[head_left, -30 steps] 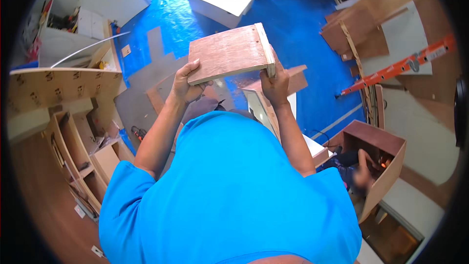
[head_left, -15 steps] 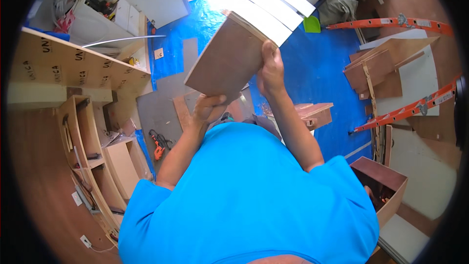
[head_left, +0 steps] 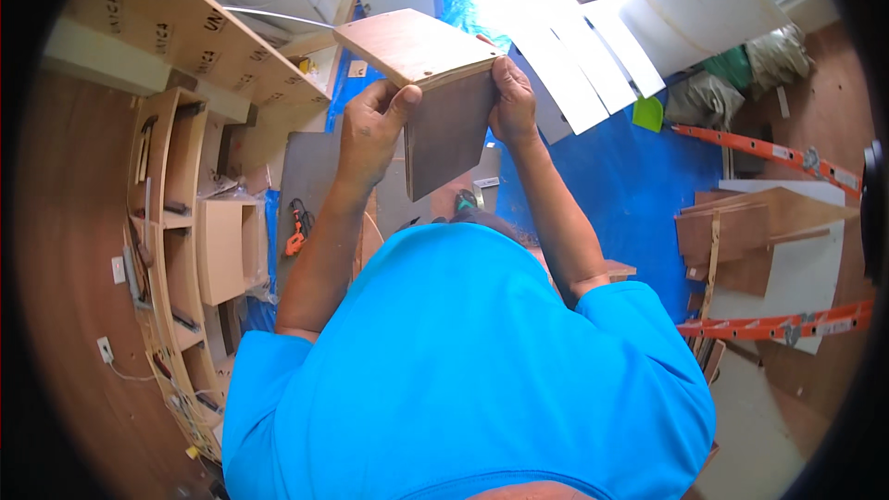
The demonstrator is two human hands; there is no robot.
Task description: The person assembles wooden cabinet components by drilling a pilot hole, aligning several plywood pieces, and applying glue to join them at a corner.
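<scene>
Held up in front of me is a piece made of two wooden panels joined along an edge at about a right angle. One panel is pale, with small dark spots near its corners; the other has a dark brown face and hangs downward. My left hand grips the piece at its left corner, thumb upright against the edge. At the right corner my right hand is closed around it, thumb near the top edge. The fingers behind the panels are partly hidden.
White boards lie beyond my right hand on blue sheeting. An orange ladder and stacked wood panels are at right. Open wooden cabinets stand at left, near an orange power tool on the floor.
The joined panels have tipped, so the pale panel's face now shows on top. My left hand has moved up to the left corner. The view has shifted leftward.
</scene>
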